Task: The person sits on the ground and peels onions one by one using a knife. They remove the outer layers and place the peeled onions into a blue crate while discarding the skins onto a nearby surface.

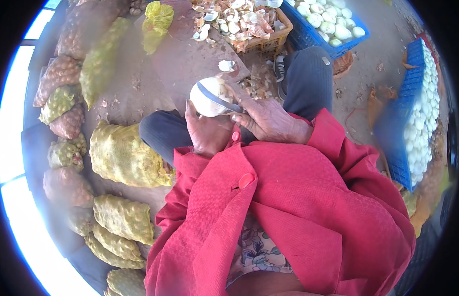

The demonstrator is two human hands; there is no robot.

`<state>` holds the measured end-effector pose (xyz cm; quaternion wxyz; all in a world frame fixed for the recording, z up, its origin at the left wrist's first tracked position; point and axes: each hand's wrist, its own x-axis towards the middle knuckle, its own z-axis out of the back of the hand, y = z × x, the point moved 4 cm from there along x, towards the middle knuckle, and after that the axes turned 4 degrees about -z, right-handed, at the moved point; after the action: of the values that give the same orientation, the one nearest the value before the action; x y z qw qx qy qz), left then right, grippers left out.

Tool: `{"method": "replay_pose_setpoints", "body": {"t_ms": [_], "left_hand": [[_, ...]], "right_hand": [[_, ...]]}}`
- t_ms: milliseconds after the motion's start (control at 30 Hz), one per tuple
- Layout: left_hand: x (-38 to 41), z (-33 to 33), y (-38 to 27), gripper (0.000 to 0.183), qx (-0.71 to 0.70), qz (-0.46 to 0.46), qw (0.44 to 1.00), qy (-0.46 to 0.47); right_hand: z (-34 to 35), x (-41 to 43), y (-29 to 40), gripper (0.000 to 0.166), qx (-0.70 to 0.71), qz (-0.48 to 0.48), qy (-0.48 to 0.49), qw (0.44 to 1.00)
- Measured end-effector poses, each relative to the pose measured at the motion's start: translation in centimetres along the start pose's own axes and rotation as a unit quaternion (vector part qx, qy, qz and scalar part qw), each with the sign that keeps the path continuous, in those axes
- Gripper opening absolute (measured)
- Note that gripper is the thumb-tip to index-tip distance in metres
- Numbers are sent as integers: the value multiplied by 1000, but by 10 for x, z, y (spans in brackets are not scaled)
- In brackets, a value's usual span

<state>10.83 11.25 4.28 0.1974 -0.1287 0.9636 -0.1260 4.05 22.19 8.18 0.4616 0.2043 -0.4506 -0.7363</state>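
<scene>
My left hand [208, 133] cups a pale peeled onion [204, 101] from below, thumb up along its near left side. In my right hand [268, 118] is a knife, its curved blade [214, 95] lying across the top of the onion. The knife's handle is mostly hidden in my fingers. Both hands are close together above my lap, between my bent knees. Just beyond the onion, a scrap of white onion layer [226, 66] lies on the board.
A yellow-brown crate [266, 45] heaped with onion skins stands ahead. Blue crates of peeled onions are at the upper right [348, 50] and far right [397, 125]. To the left are a full mesh sack [127, 153] and several more sacks; an emptied-looking yellow net [155, 27] lies ahead.
</scene>
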Motion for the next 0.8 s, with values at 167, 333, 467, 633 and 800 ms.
{"method": "replay_pose_setpoints", "body": {"t_ms": [167, 333, 467, 633, 800], "left_hand": [[2, 4, -1, 58, -24, 12, 1000, -6], [1, 3, 0, 55, -75, 10, 997, -18], [2, 4, 0, 56, -32, -6, 999, -20], [3, 1, 0, 60, -47, 11, 998, 34], [4, -5, -1, 68, -16, 12, 994, 107]], "right_hand": [[-2, 5, 1, 54, -33, -42, 10, 999], [-6, 5, -7, 49, -39, 1, -51, 998], [-9, 5, -15, 45, 1, 14, -70, 997], [-12, 6, -18, 30, 225, 12, -84, 971], [-4, 3, -21, 41, 502, -130, -32, 855]]}}
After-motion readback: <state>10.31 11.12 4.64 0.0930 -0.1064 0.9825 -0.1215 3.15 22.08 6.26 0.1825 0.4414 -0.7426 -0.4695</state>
